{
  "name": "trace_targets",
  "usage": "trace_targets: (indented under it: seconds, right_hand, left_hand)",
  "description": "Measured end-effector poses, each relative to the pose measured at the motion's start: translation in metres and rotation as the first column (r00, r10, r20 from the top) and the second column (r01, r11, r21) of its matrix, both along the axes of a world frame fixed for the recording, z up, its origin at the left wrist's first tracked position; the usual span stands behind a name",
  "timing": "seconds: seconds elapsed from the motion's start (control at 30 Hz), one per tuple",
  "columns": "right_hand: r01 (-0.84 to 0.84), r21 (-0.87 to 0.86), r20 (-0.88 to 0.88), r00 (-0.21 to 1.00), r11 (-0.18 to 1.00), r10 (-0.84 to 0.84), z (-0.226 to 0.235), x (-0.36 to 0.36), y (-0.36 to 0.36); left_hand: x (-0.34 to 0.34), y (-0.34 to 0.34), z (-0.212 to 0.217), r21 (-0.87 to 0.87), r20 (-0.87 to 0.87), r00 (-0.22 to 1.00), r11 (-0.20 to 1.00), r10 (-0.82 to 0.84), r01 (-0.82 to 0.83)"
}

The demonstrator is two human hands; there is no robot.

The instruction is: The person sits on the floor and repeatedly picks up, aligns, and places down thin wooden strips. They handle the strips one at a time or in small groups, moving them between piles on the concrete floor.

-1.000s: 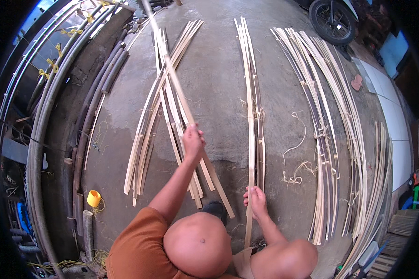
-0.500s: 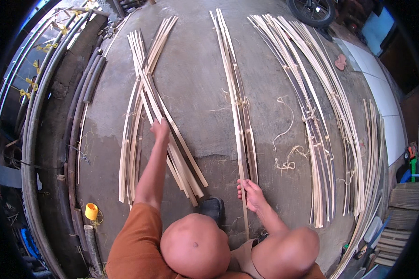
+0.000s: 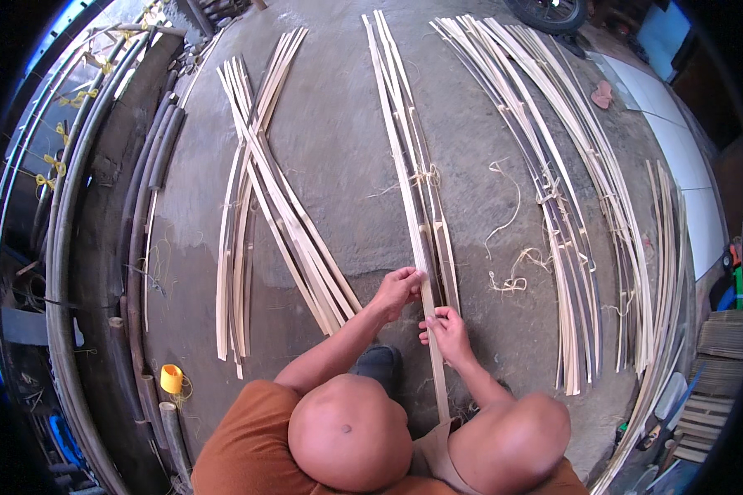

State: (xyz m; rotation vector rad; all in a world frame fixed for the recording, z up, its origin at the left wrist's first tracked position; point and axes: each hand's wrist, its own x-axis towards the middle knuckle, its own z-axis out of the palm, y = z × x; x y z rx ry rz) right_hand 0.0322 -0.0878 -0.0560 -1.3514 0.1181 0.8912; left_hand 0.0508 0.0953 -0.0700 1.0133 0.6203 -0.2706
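A long pale bamboo strip (image 3: 440, 384) runs from between my knees up along the middle bundle of strips (image 3: 422, 177). My left hand (image 3: 399, 291) closes its fingers on the strip's left edge. Just below it, my right hand (image 3: 449, 333) pinches the same strip from the right side. Whether one strip or a few stacked ones lie in my fingers is hard to tell. Left of my hands, two groups of bamboo strips cross on the floor: a slanting group (image 3: 293, 235) lies over a more upright one (image 3: 238, 223).
Tied bundles of bamboo strips (image 3: 568, 280) lie at the right, near loose twine (image 3: 530, 260). Dark poles (image 3: 144, 190) and a yellow ring-shaped object (image 3: 172, 379) lie at the left. A wheel (image 3: 549, 10) stands at the far right; my shoe (image 3: 379, 365) is below my left hand.
My left hand has let go of the slanting strips at the left and moved right to grip the strip in the middle. My right hand stays on that strip.
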Motion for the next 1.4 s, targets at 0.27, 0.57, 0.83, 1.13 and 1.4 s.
trace_targets:
  seconds: [0.27, 0.57, 0.83, 1.13, 1.4]
  right_hand:
    - [0.051, -0.447, 0.665, 0.686, 0.893, 0.294, 0.010, 0.025, -0.009]
    - [0.231, -0.193, 0.739, 0.674, 0.954, -0.014, 0.038, 0.024, -0.038]
    - [0.370, -0.132, 0.809, 0.576, 0.919, -0.116, 0.033, 0.033, -0.059]
    - [0.631, -0.332, 0.765, 0.615, 0.702, -0.191, 0.056, 0.079, -0.146]
    - [0.739, -0.621, 0.779, 0.544, 0.263, 0.311, 0.110, 0.164, -0.355]
  left_hand:
    - [0.029, -0.017, 0.019, -0.103, -0.021, 0.916, 0.911, 0.400, -0.400]
    - [0.036, 0.131, 0.081, 0.523, 0.477, 0.731, 0.511, 0.487, -0.682]
    - [-0.100, 0.356, 0.041, 0.993, 0.116, 0.939, -0.041, 0.323, -0.109]
    - [-0.208, 0.465, -0.045, 0.956, -0.172, 0.942, -0.180, 0.288, 0.230]
    - [-0.122, 0.386, -0.004, 0.997, -0.078, 0.988, 0.027, 0.133, 0.075]
